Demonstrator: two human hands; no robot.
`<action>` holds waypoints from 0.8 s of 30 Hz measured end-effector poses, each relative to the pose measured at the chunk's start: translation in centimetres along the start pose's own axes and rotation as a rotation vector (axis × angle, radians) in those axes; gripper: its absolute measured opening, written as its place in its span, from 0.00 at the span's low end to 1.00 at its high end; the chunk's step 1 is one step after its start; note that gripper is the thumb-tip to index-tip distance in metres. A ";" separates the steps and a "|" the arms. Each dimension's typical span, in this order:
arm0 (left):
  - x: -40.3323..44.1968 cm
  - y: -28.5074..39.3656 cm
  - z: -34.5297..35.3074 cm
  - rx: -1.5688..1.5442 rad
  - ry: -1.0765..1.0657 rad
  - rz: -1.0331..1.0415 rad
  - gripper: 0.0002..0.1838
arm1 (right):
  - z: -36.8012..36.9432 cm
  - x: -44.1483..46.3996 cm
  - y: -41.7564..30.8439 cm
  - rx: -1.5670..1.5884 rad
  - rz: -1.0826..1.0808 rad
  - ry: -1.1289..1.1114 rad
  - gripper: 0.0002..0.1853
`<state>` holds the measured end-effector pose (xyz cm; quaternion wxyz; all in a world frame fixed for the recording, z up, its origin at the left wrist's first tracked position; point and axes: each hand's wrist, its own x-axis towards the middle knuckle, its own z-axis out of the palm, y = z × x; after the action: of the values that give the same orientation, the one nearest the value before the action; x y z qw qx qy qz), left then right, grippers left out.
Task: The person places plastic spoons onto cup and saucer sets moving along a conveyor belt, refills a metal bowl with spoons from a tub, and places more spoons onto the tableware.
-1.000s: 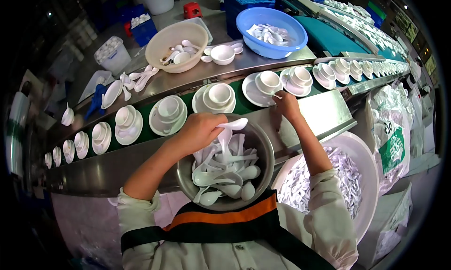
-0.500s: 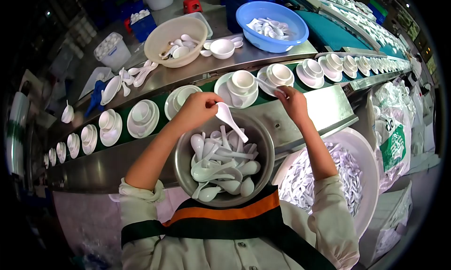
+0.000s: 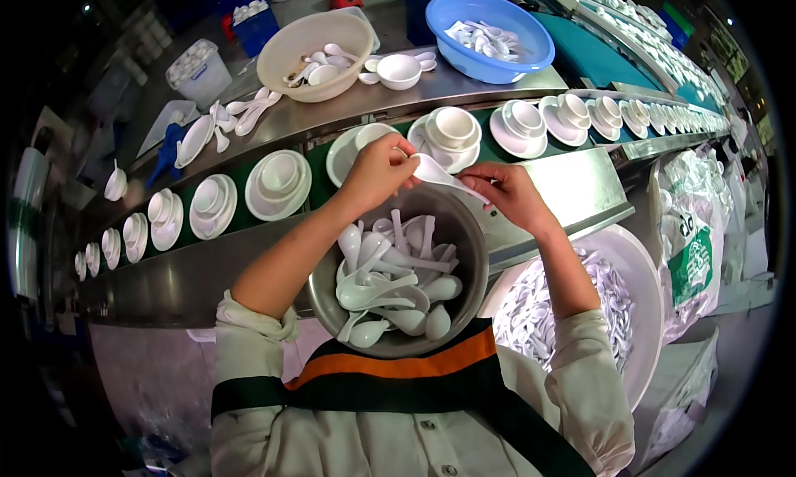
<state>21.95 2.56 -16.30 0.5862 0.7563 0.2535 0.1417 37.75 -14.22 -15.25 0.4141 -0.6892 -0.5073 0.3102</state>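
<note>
A white soup spoon (image 3: 436, 174) is held up between my two hands, over the far rim of a steel bowl (image 3: 478, 288). My left hand (image 3: 383, 170) is closed, its fingertips pinching the wide end. The handle end is in the closed fingers of my right hand (image 3: 507, 193). Below, the steel bowl holds a heap of white spoons (image 3: 385, 290). Just beyond my hands, a cup-and-plate set (image 3: 453, 128) sits on the green belt (image 3: 322, 178). Another set (image 3: 356, 141) is partly hidden by my left hand.
More stacked sets (image 3: 279, 178) line the belt both ways. A beige basin (image 3: 274, 70) and a blue basin (image 3: 531, 58) stand on the far ledge, both containing spoons. To my right is a large white tub (image 3: 647, 311) of spoons, beside a plastic bag (image 3: 692, 245).
My right hand has left the spoon at a set on the belt and taken the handle of the spoon in my left hand. The sets on the belt have shifted.
</note>
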 end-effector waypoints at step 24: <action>-4.9 -1.1 -2.3 0.796 -0.420 0.232 0.11 | 4.0 0.6 -1.1 -0.630 -0.656 -0.008 0.09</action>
<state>16.46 1.98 -16.34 0.2691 0.9582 0.0776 -0.0581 34.00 -12.47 -16.13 0.2587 -0.5832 -0.7700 -0.0040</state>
